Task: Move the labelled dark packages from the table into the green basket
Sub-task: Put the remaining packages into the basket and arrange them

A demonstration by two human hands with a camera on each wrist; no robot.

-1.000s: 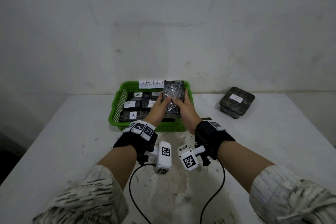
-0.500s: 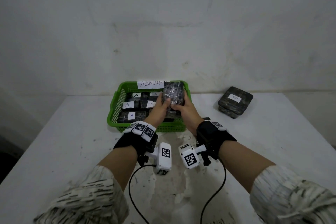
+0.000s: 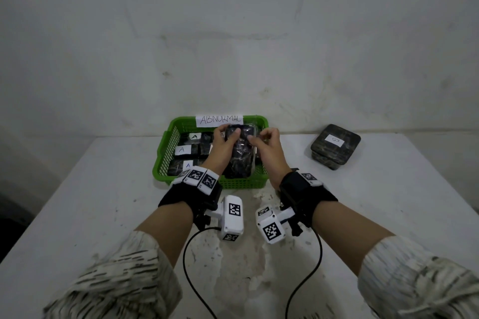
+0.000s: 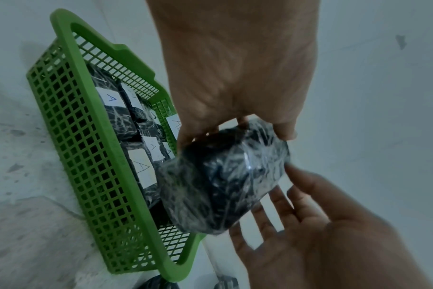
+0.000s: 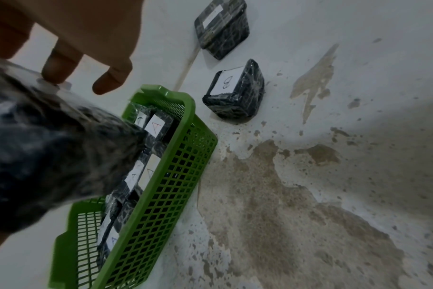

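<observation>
A dark plastic-wrapped package (image 3: 239, 156) hangs over the right part of the green basket (image 3: 160, 160), its label side hidden. My left hand (image 3: 224, 142) grips its far end with curled fingers (image 4: 191, 135). My right hand (image 3: 267, 146) is at the package's right side with loose fingers (image 5: 55, 70); one fingertip touches the wrap. In the left wrist view the package (image 4: 223, 181) tilts above the basket (image 4: 136, 62), and the right hand's straight fingers (image 4: 279, 207) spread beneath it. Several dark packages labelled A (image 3: 182, 150) lie in the basket.
A paper sign reading ABNORMAL (image 3: 219, 119) hangs on the basket's back rim. On the white, worn table (image 3: 103, 189) a dark package (image 3: 335, 146) sits at the right; the right wrist view shows one labelled B (image 5: 235, 90) close beside the basket (image 5: 183, 109) and another (image 5: 223, 25) farther off.
The package has tipped from upright and come lower over the basket. My right hand has loosened its grip on it, while the left hand keeps holding.
</observation>
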